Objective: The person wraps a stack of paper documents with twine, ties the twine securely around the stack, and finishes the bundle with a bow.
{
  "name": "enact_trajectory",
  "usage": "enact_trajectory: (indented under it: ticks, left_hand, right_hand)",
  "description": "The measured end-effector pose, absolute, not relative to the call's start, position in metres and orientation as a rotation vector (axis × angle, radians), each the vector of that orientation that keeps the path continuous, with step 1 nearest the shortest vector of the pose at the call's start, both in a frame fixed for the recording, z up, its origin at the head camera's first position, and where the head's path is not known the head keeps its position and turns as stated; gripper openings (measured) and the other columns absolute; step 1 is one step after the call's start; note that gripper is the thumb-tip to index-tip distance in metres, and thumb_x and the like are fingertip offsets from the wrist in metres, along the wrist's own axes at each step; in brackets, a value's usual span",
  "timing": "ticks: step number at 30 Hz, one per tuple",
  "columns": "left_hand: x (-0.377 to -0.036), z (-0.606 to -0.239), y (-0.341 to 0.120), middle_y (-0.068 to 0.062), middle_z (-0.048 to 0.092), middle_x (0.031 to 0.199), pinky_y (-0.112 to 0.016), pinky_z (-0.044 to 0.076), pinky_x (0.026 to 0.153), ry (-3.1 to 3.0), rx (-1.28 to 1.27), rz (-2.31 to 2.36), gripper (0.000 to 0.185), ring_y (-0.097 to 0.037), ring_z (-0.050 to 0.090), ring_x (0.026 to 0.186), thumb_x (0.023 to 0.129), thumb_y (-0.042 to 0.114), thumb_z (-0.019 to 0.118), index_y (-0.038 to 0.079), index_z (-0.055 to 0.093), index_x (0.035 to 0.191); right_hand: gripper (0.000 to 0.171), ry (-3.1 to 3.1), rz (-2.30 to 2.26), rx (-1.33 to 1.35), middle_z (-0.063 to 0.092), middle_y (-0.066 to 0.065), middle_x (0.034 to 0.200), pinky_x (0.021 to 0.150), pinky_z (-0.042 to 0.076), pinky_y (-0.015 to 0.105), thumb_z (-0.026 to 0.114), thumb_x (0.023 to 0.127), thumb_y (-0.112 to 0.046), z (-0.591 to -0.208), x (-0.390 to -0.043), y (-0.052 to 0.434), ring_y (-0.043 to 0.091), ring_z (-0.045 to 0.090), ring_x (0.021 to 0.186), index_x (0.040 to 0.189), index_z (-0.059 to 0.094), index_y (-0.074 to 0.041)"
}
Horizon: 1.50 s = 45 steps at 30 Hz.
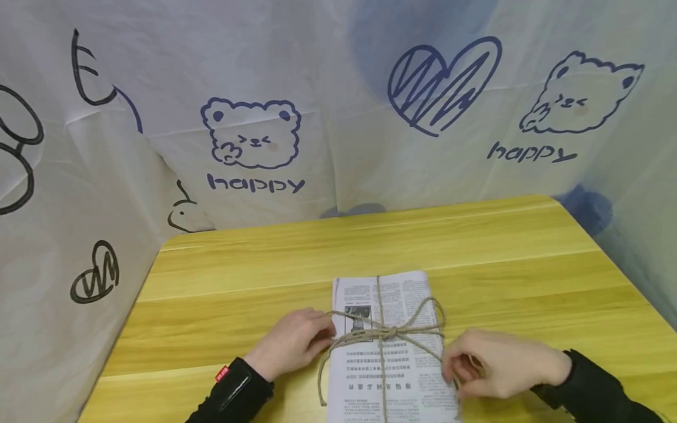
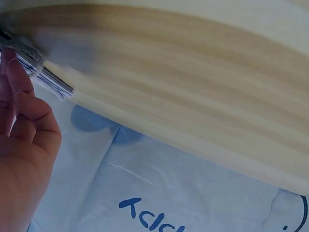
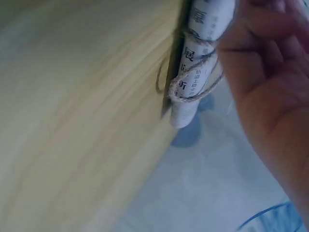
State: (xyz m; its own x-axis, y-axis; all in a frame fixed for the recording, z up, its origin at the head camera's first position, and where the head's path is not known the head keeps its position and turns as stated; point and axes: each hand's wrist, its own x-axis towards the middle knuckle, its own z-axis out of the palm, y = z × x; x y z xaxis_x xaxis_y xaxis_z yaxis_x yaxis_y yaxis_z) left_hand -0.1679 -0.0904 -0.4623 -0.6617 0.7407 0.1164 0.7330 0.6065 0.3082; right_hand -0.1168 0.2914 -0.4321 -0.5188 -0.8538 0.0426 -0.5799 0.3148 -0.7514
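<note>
A folded stack of newspaper lies on the table, bound crosswise with brown twine that is knotted in a bow at the centre. At the stack's left edge, my left hand pinches the twine's left loop; a loose tail hangs beside it. My right hand has its fingers curled at the right edge and pinches a strand running from the knot. In the left wrist view, the fingertips partly hide the twine by the stack's layered edge. A twine loop crosses the folded edge in the right wrist view.
The yellow wood-grain table extends around the stack, with a rounded far corner on each side. White cloth with bear, heart and "happy" drawings hangs behind the table and along both sides.
</note>
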Motion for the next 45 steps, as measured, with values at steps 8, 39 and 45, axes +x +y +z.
enact_trajectory:
  ticks: [8, 39, 45]
  left_hand:
    - [-0.169, -0.464, -0.083, 0.009, 0.074, 0.091, -0.024, 0.053, 0.076, 2.796, 1.356, 0.536, 0.006, -0.005, 0.063, 0.08, 0.091, 0.024, 0.075, 0.02, 0.073, 0.095]
    - [-0.173, -0.461, -0.092, 0.009, 0.071, 0.088, -0.024, 0.056, 0.08, 2.833, 1.259, 0.673, 0.006, -0.005, 0.064, 0.084, 0.094, 0.022, 0.071, 0.018, 0.074, 0.091]
    - [-0.175, -0.466, -0.097, 0.007, 0.073, 0.087, -0.026, 0.057, 0.08, 2.848, 1.219, 0.694, 0.005, -0.007, 0.066, 0.083, 0.093, 0.019, 0.073, 0.016, 0.076, 0.09]
  right_hand:
    - [0.017, 2.829, -0.737, -1.07, 0.059, -0.008, 0.099, 0.067, 0.049, 0.018, 0.071, 0.094, -0.012, -0.445, -0.133, 0.275, -0.004, 0.055, 0.079, 0.106, 0.065, -0.022]
    - [0.028, 2.806, -0.859, -1.169, 0.048, -0.017, 0.078, 0.062, 0.038, 0.014, 0.068, 0.092, -0.001, -0.458, -0.127, 0.275, -0.006, 0.041, 0.07, 0.086, 0.053, -0.024]
    - [0.028, 2.773, -0.863, -1.143, 0.047, -0.017, 0.077, 0.061, 0.038, 0.014, 0.068, 0.093, -0.002, -0.457, -0.126, 0.276, -0.006, 0.041, 0.07, 0.084, 0.053, -0.024]
